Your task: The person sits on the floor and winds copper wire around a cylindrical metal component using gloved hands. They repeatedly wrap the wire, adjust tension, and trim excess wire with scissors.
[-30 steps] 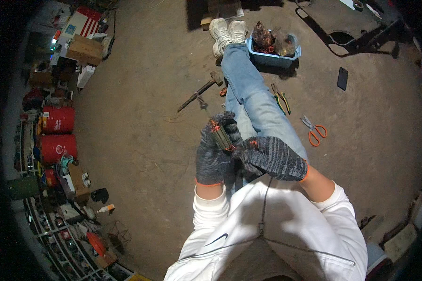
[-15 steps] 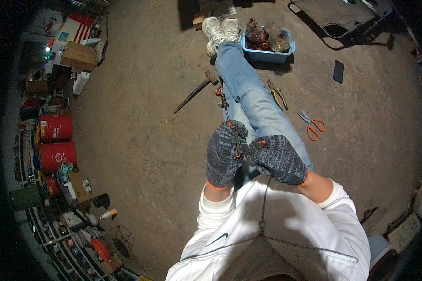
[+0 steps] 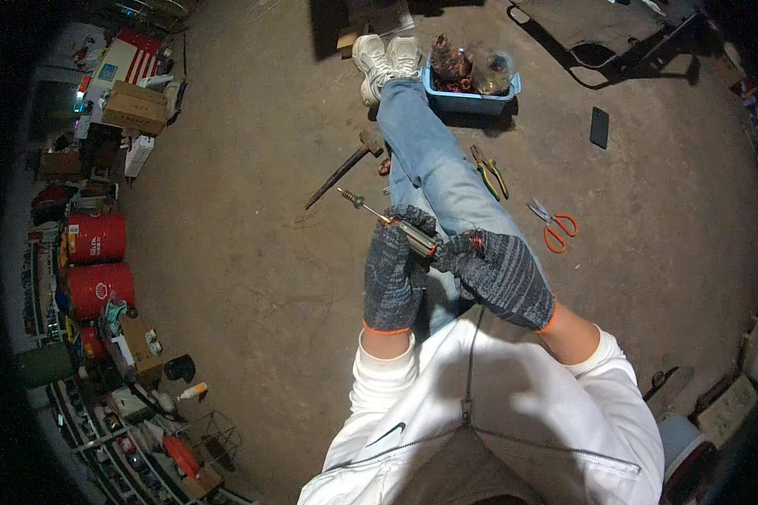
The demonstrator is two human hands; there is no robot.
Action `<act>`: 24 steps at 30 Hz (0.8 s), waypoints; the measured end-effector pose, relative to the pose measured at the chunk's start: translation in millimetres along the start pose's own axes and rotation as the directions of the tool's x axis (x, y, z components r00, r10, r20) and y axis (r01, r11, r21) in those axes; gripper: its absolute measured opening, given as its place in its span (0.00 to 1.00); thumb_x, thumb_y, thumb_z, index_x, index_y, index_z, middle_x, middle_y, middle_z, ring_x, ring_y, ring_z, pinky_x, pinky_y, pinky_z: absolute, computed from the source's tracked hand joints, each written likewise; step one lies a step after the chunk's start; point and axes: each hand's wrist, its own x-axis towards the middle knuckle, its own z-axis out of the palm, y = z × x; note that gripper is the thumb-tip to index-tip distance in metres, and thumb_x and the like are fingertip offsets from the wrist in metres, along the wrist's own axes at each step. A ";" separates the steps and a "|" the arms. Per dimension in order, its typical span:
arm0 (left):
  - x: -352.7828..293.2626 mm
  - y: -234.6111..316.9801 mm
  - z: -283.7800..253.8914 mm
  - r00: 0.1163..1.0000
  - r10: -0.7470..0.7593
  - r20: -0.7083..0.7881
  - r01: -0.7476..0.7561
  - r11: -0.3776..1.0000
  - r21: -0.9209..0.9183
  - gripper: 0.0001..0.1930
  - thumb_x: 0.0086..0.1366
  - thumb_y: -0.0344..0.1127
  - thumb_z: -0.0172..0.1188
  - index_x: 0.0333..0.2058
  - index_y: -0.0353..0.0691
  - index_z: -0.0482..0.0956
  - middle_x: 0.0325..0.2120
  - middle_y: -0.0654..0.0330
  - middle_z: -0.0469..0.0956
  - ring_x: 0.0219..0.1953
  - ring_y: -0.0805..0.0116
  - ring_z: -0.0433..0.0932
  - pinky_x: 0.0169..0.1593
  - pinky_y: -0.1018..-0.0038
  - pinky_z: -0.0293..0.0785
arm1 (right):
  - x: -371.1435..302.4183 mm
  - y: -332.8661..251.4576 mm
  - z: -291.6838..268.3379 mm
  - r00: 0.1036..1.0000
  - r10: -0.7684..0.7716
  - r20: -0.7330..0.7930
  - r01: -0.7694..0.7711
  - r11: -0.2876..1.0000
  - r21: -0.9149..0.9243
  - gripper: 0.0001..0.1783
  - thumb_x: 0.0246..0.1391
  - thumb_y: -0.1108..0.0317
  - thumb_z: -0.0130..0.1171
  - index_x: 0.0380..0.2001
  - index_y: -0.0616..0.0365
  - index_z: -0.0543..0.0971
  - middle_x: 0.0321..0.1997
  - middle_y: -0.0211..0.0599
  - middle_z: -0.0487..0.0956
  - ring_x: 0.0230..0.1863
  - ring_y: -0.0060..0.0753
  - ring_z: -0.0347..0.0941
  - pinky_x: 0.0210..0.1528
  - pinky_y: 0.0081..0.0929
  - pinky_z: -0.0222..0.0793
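My left hand (image 3: 390, 282), in a grey knitted glove, is closed around what looks like a small motor rotor (image 3: 419, 239). Its silvery core has copper colour at both ends, and a thin shaft (image 3: 371, 209) with a ribbed tip points up and to the left. Close against the rotor's lower end is my right hand (image 3: 497, 278), gloved likewise, with its fingers curled. A small reddish tuft of copper wire (image 3: 477, 241) shows at those fingers; the fingertips are hidden. Both hands are above my jeans-clad legs (image 3: 429, 143).
A hammer (image 3: 341, 177) lies left of my legs, beside a small copper piece (image 3: 385, 167). Pliers (image 3: 489, 172), orange-handled scissors (image 3: 552, 225) and a phone (image 3: 599, 128) lie to the right. A blue bin (image 3: 472, 103) with copper scrap stands near my feet. Red drums (image 3: 100, 286) line the left.
The rotor has tipped in my left hand; its shaft, upright before, now slants to the left. A copper piece near its tip earlier now shows on the floor by my leg. The view shifted slightly.
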 end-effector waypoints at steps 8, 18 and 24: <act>-3.4 7.9 -4.5 0.994 -0.112 0.006 0.112 0.994 -0.002 0.16 0.64 0.45 0.50 0.43 0.39 0.70 0.31 0.62 0.74 0.22 0.73 0.74 0.21 0.80 0.70 | 2.3 -2.9 -0.5 0.984 -0.090 -0.154 0.042 0.956 -0.290 0.09 0.51 0.65 0.53 0.29 0.55 0.80 0.23 0.43 0.77 0.24 0.42 0.74 0.28 0.30 0.68; -6.7 4.6 -18.8 0.936 0.126 0.329 -0.284 0.821 0.495 0.23 0.57 0.31 0.59 0.51 0.34 0.65 0.40 0.56 0.73 0.41 0.68 0.72 0.45 0.72 0.68 | -0.2 22.4 -10.9 0.989 -0.034 0.144 0.022 0.996 0.084 0.12 0.46 0.68 0.53 0.36 0.56 0.77 0.32 0.39 0.77 0.33 0.38 0.75 0.37 0.30 0.69; -7.3 4.9 -8.3 0.936 0.177 0.305 -0.346 0.629 0.696 0.20 0.59 0.30 0.56 0.49 0.32 0.66 0.39 0.56 0.73 0.38 0.66 0.73 0.43 0.71 0.71 | 1.5 34.6 -1.9 0.808 -0.540 0.233 0.563 0.826 -0.039 0.17 0.43 0.71 0.54 0.41 0.54 0.74 0.40 0.36 0.75 0.41 0.39 0.73 0.45 0.32 0.68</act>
